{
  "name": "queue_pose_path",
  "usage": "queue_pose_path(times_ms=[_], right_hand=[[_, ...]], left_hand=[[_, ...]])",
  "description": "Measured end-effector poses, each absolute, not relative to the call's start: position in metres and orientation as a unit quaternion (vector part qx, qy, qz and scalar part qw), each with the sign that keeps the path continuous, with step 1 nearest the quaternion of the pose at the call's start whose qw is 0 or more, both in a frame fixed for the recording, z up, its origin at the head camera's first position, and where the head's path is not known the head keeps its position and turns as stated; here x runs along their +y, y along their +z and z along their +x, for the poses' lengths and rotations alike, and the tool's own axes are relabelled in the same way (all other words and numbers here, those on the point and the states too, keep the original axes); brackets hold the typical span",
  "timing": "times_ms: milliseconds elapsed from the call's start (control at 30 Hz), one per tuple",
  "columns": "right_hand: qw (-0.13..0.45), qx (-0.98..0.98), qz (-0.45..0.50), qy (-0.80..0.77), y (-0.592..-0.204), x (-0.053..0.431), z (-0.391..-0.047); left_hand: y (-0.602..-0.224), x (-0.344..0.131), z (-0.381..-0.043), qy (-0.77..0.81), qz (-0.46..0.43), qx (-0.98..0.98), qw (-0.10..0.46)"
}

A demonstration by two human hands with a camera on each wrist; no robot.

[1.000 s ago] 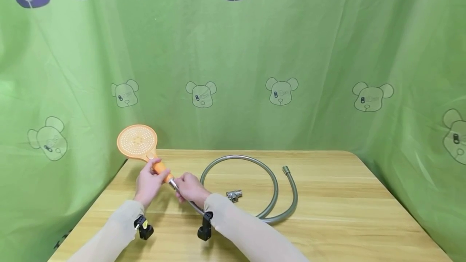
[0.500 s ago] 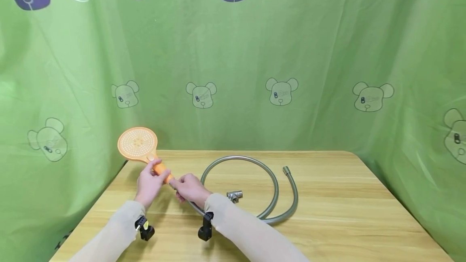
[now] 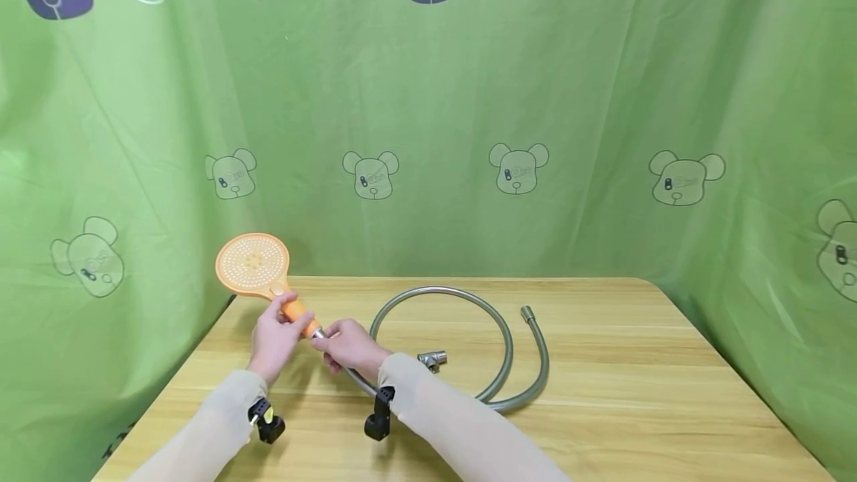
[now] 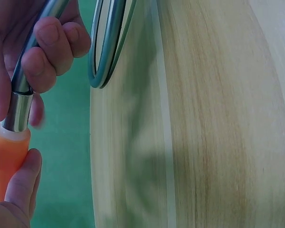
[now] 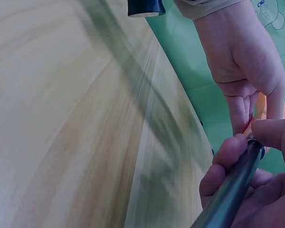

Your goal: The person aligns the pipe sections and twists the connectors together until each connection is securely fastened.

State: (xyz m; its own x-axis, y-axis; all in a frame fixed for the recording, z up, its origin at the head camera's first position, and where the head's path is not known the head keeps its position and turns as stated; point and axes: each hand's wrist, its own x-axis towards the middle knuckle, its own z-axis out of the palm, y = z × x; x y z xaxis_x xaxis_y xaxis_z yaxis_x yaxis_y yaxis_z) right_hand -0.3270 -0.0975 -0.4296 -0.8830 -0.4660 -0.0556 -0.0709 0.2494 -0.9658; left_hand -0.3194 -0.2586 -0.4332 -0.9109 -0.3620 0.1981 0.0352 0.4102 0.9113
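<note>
My left hand (image 3: 273,341) grips the orange handle of a shower head (image 3: 252,265), whose round spray face points up above the table's far left corner. At the handle's lower end sits the metal connector (image 4: 18,111) of a grey shower hose (image 3: 505,341). My right hand (image 3: 351,348) has its fingers curled round the hose end, the thumb lying along the connector. In the left wrist view the connector meets the pale rim of the orange handle. The right wrist view shows the hose (image 5: 230,192) running through the right hand's fingers.
Looped over the wooden table (image 3: 636,378), the hose ends in a free metal connector (image 3: 527,313) to the right. A small chrome valve fitting (image 3: 431,360) lies inside the loop. A green curtain (image 3: 428,95) surrounds the table's back and sides.
The right hand's thumb and fingers have shifted around the hose connector, covering it half a second ago and partly baring it now. The left hand and shower head have hardly moved.
</note>
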Motion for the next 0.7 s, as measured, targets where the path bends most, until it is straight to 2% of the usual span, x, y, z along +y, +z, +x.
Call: queue_pose_path(times_ms=[333,700], right_hand=[[0.167,0.765,-0.175,-0.597,-0.4312,-0.0980,-0.3282],[0.169,0.758,-0.173,-0.606,-0.4323,-0.0993,-0.3276]], left_hand=[[-0.4332,-0.2589,-0.3212,-0.523,0.093,-0.823,0.202],[-0.4341,-0.2599,-0.3189,-0.522,0.095,-0.825,0.193]])
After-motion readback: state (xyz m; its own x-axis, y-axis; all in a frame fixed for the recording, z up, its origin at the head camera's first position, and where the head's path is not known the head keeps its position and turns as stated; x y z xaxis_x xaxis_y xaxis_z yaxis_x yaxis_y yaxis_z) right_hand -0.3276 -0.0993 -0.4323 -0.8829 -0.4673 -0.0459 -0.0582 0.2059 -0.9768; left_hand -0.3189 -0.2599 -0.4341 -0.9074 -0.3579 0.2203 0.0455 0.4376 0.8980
